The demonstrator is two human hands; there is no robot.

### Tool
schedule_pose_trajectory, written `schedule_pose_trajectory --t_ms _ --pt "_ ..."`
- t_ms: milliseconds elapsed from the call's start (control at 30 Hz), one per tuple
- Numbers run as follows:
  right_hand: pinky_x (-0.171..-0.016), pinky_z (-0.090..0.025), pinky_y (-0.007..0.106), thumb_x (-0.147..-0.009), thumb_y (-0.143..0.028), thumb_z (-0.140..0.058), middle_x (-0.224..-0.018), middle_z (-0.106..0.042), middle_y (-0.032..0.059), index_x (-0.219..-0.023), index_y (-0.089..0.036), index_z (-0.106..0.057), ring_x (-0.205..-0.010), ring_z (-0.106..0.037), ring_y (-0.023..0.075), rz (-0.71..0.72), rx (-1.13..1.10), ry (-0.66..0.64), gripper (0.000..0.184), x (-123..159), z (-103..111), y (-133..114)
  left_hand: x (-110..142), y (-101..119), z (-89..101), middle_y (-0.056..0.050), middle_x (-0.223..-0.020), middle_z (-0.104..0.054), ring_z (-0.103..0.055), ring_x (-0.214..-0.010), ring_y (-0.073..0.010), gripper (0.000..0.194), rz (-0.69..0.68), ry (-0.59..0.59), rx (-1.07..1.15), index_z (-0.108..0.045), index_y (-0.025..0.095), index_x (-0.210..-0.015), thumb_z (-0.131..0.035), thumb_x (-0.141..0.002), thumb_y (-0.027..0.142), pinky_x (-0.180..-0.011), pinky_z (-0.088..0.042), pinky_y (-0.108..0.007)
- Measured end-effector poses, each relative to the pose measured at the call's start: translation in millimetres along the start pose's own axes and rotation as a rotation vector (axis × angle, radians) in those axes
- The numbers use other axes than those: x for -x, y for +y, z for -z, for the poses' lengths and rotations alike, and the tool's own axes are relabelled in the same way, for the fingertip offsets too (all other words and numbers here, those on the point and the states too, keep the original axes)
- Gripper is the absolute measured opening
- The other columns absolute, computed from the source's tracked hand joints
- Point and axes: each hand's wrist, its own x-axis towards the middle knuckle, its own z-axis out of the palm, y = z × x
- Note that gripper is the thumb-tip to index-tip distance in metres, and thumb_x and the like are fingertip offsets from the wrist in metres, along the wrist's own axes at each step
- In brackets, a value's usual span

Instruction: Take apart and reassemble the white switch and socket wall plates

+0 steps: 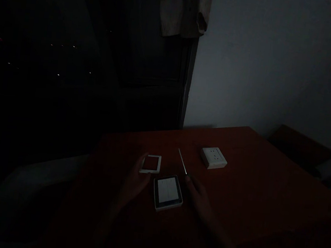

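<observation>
The left hand (pixel 137 178) grips one thin, square white frame (pixel 158 165) with an open middle. The right hand (pixel 200 195) grips one slender, shiny metal rod (pixel 182 161). Between the forearms, one squarish, rounded-cornered switch box (pixel 168 192) lies on the reddish-brown table (pixel 250 189); one boxy white socket (pixel 214 157) sits farther right.

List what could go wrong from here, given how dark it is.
Dim light: the right hand could misplace the tip of the thin rod, perhaps scratching the switch panel nearby.

The left hand holds the thin white frame at one side; it might slip or flex.

A wide sweep of the right hand might knock the socket unit on the table.
</observation>
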Motion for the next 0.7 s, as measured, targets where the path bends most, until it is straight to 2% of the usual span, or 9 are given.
schedule_pose_trajectory --t_ms 100,233,367,467,600,700 --pt "-0.090 -0.047 0.033 -0.086 -0.068 -0.038 -0.112 -0.066 0.0115 -0.107 -0.016 -0.062 -0.105 -0.060 0.0243 -0.047 -0.042 0.051 0.061 1 0 0 -25 -10 12.7 -0.008 -0.141 -0.048 -0.042 -0.132 -0.0261 0.063 -0.133 -0.158 -0.189 -0.049 0.024 -0.132 -0.058 -0.071 0.012 -0.111 -0.030 -0.045" --pt "-0.097 -0.043 0.036 -0.082 -0.072 -0.040 -0.120 -0.063 0.0120 -0.110 -0.017 -0.062 -0.115 -0.055 0.0262 -0.078 -0.054 0.089 0.065 2 1 -1 -40 -22 18.1 -0.010 -0.141 -0.048 -0.042 -0.132 -0.0286 0.064 -0.185 -0.263 -0.323 -0.052 0.022 -0.130 -0.067 -0.067 0.016 -0.112 -0.030 -0.045" --pt "-0.085 -0.049 0.032 -0.083 -0.074 -0.035 -0.109 -0.067 0.0106 -0.100 -0.019 -0.065 -0.106 -0.059 0.0254 -0.054 -0.045 0.080 0.065 3 3 -1 -42 -25 18.1 -0.011 -0.139 -0.051 -0.046 -0.128 -0.0317 0.064 -0.171 -0.242 -0.345 -0.053 0.024 -0.131 -0.070 -0.069 0.024 -0.109 -0.033 -0.048" --pt "-0.077 -0.050 0.029 -0.084 -0.073 -0.035 -0.100 -0.068 0.0088 -0.094 -0.020 -0.064 -0.096 -0.062 0.0232 -0.047 -0.075 0.068 0.061 3 3 -1 -44 -25 19.4 -0.011 -0.138 -0.052 -0.045 -0.128 -0.0349 0.066 -0.160 -0.187 -0.368 -0.057 0.024 -0.126 -0.076 -0.063 0.026 -0.109 -0.031 -0.049" --pt "-0.066 -0.050 0.028 -0.082 -0.073 -0.038 -0.087 -0.066 0.0072 -0.089 -0.019 -0.063 -0.079 -0.062 0.0210 -0.099 -0.131 0.062 0.059 4 3 -1 -42 -19 22.4 -0.011 -0.137 -0.052 -0.046 -0.128 -0.0318 0.067 -0.118 -0.135 -0.333 -0.052 0.023 -0.130 -0.073 -0.067 0.035 -0.108 -0.034 -0.047" --pt "-0.062 -0.048 0.026 -0.084 -0.070 -0.038 -0.081 -0.064 0.0052 -0.087 -0.019 -0.061 -0.072 -0.059 0.0188 -0.082 -0.142 0.040 0.056 3 2 -1 -29 -2 19.6 -0.009 -0.138 -0.051 -0.047 -0.127 -0.0297 0.069 -0.125 -0.127 -0.289 -0.048 0.026 -0.133 -0.072 -0.070 0.039 -0.106 -0.036 -0.045"
